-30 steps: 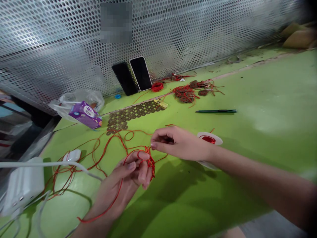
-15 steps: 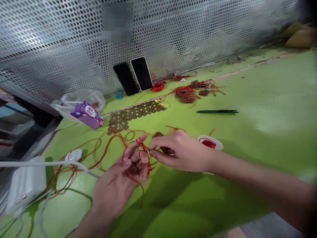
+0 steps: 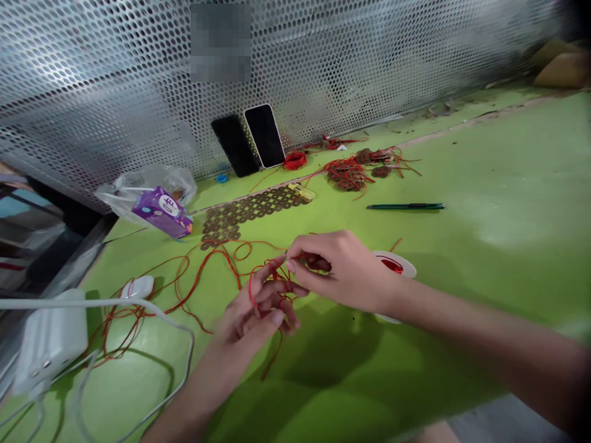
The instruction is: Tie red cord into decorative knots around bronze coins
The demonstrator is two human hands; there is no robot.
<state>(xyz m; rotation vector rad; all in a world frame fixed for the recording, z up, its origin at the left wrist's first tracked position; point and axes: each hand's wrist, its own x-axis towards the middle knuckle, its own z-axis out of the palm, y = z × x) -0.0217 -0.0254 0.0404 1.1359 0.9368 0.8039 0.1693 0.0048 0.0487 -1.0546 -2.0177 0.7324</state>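
Red cord [image 3: 251,294] loops around the fingers of my left hand [image 3: 252,323], which is half curled with the fingers a little apart. A loose tail of it hangs below those fingers. My right hand [image 3: 346,271] pinches at the index fingertip of my left hand, thumb and forefinger together on the cord; the exact grip point is small and blurred. Longer strands of red cord [image 3: 199,277] run left across the green table. Partly behind my right wrist lies a white spool [image 3: 407,264] with red cord on it.
Flat rows of round brown coins [image 3: 221,224] lie beyond my hands, a yellow tool [image 3: 301,192] at their end. Farther back are corded coins [image 3: 347,177] and two phones [image 3: 265,136]. A green pen-like tool [image 3: 406,207] lies right; a purple carton [image 3: 162,212] and white cable [image 3: 191,344] left.
My left hand has moved up and right, its fingers stretching further out. The right hand has risen slightly, and its pinch now sits at the left fingertip.
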